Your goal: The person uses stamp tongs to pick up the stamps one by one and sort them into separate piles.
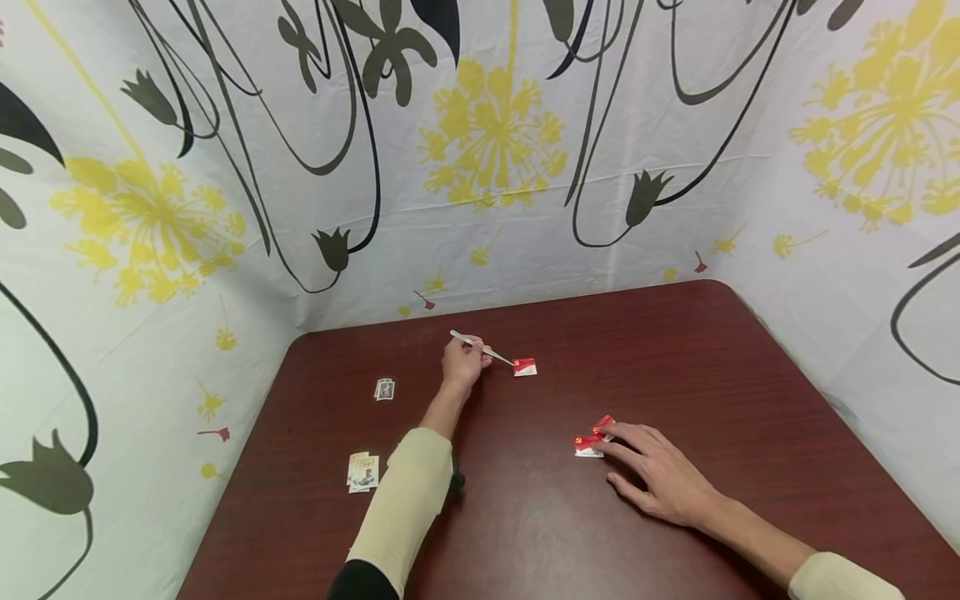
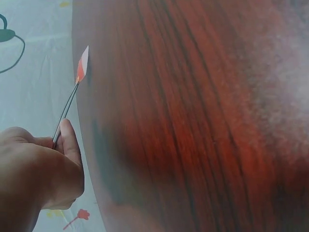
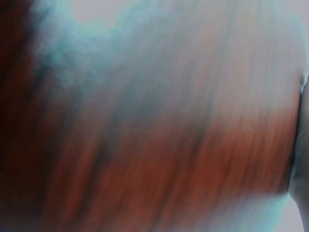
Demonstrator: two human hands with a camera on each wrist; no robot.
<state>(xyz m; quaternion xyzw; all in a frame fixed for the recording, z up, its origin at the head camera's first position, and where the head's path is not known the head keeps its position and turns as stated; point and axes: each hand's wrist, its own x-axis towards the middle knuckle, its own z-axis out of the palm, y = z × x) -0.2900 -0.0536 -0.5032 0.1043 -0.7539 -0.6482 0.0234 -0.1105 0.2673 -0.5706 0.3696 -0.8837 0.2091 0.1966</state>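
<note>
My left hand (image 1: 462, 364) holds a pair of metal tweezers (image 1: 491, 354) near the far side of the table. Their tips pinch the corner of a small red-and-white stamp (image 1: 525, 367). In the left wrist view, the stamp (image 2: 83, 65) stands tilted at the end of the tweezers (image 2: 66, 106), beyond my left hand (image 2: 43, 169). My right hand (image 1: 663, 475) has its fingers spread and relaxed, fingertips right at two similar red-and-white stamps (image 1: 587, 447), partly covering the farther one. The right wrist view is blurred and catches only the hand's edge (image 3: 301, 150).
Small grey stamps (image 1: 385, 389) lie on the dark red-brown table (image 1: 517, 533) at the left. Nearer me is an overlapping group of cream stamps (image 1: 363, 472). A white cloth with yellow flowers (image 1: 495, 137) hangs around the table's far and side edges.
</note>
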